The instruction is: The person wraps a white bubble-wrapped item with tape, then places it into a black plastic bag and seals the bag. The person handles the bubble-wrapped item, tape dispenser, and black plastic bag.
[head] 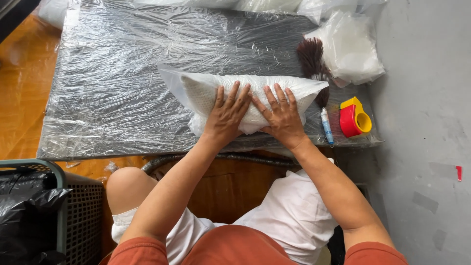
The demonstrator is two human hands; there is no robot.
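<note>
The white bag is pressed flat on the desk by left hand and right hand, each grip released, fingers spread. Excess pressure could burst it.

glossy crinkled plastic film, soft white perforated bag, glossy wooden floor

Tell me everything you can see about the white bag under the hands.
The white, soft plastic bag with a dotted textured filling lies on its side across the plastic-wrapped grey board. It looks stuffed and pillow-like, its left end loose and open-looking. The left hand and right hand press flat on its middle, fingers spread. Its right end lies against a dark brown bristle brush.
</note>
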